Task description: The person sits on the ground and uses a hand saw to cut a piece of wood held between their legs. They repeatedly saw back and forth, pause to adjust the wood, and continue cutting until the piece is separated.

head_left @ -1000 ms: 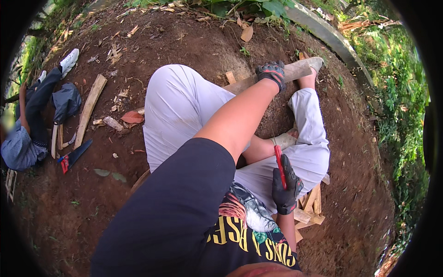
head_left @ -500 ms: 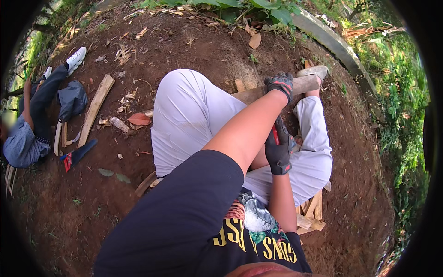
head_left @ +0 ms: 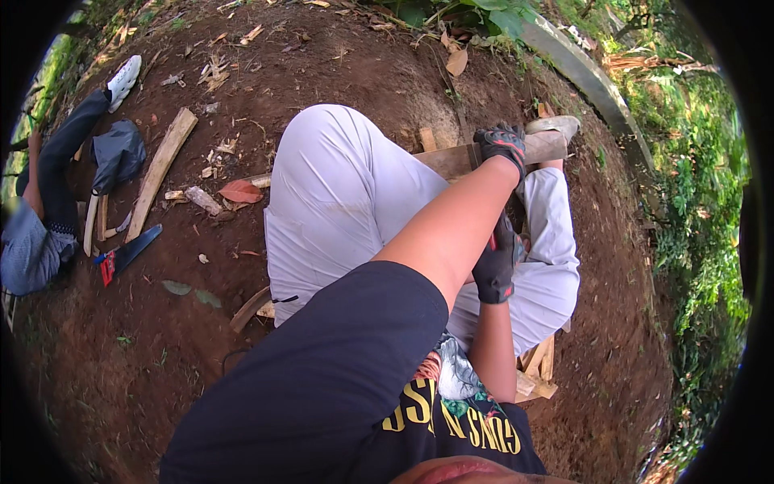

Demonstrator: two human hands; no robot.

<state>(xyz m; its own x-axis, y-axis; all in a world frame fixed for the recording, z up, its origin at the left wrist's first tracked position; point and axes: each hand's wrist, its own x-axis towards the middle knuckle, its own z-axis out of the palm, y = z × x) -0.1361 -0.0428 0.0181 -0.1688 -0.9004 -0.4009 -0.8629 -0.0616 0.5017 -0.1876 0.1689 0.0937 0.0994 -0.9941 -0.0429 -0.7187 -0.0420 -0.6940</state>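
A flat wooden board [head_left: 447,161] lies slantwise across my lower legs, reaching toward my shoe at the right. My left hand [head_left: 500,145], in a black and red glove, presses down on the board with its fingers closed over it. Below it, my right hand [head_left: 495,262], gloved too, is closed round the red handle of what looks like a handsaw. A thin dark blade [head_left: 459,105] shows beyond the board's far edge. My left forearm hides part of the handle and the point where blade and board meet.
Wood offcuts [head_left: 538,371] lie by my right hip. At the left are a red-handled saw [head_left: 129,254] on the soil, a long wood piece [head_left: 161,173] and a seated person [head_left: 40,242]. A concrete edging [head_left: 580,77] curves along the far right.
The thin blade now shows past the board's far side, where it did not before. My right hand has shifted slightly away from me. The whole view has shifted a little.
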